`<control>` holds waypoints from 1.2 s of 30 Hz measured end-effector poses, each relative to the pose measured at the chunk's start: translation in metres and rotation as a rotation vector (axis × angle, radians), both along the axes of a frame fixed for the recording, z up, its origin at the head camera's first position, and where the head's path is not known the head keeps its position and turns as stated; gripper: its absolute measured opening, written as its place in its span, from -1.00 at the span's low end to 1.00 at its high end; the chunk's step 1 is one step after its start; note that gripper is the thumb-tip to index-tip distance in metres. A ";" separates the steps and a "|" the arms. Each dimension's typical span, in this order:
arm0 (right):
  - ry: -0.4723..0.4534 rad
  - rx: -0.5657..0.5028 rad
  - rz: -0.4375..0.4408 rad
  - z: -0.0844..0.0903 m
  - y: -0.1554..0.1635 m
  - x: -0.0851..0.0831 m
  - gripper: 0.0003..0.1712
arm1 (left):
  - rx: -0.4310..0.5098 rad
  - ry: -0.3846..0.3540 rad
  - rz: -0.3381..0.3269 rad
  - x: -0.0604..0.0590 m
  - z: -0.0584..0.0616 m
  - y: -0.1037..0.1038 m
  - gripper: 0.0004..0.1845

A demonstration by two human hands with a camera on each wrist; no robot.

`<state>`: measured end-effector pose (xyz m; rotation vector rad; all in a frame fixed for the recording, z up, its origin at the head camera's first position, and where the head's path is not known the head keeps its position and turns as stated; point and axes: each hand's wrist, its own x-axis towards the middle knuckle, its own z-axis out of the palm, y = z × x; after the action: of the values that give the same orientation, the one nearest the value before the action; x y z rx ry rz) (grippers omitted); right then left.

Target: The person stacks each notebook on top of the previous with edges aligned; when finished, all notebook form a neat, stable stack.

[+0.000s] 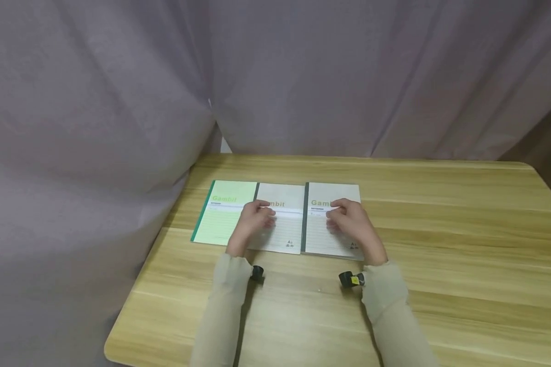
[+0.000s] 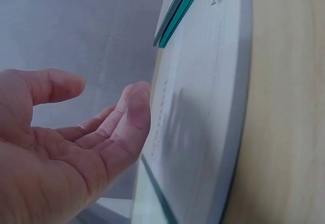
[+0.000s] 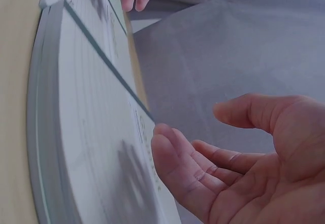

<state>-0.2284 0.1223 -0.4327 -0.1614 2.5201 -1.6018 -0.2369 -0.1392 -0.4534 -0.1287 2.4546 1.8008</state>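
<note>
Three notebook covers marked Gambit lie side by side on the table. The left notebook (image 1: 220,224) is light green with a green spine; the middle notebook (image 1: 284,229) is pale with a grey spine. At the right, a pale notebook (image 1: 319,234) lies on top of a stack, and a green spine (image 2: 177,18) shows beneath its grey one in the left wrist view. My left hand (image 1: 255,223) hovers over the middle notebook near the green one, fingers loosely bent and holding nothing. Above the right stack hangs my right hand (image 1: 352,224), likewise relaxed, thumb apart from the fingers.
The wooden table (image 1: 464,244) extends to the right of the notebooks and toward me. Grey curtains (image 1: 303,76) hang behind its far edge and along its left side. A small black wrist camera (image 1: 347,279) sits on the right wrist, another camera (image 1: 257,273) on the left.
</note>
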 end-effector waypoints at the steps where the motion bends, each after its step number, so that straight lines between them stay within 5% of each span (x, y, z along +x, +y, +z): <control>1: 0.000 -0.007 0.003 0.000 -0.002 0.000 -0.48 | 0.006 -0.004 0.003 0.000 0.001 -0.002 -0.60; 19: 0.017 -0.101 0.060 0.005 -0.047 -0.006 -0.48 | 0.072 -0.076 0.053 -0.008 0.013 -0.041 -0.56; 36: -0.020 -0.137 0.074 -0.001 -0.099 0.002 -0.46 | 0.134 -0.043 0.172 0.006 0.010 -0.091 -0.55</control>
<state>-0.2266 0.0237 -0.4337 -0.2509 2.3611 -1.7370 -0.2311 -0.2307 -0.4431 -0.3744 2.3497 2.0010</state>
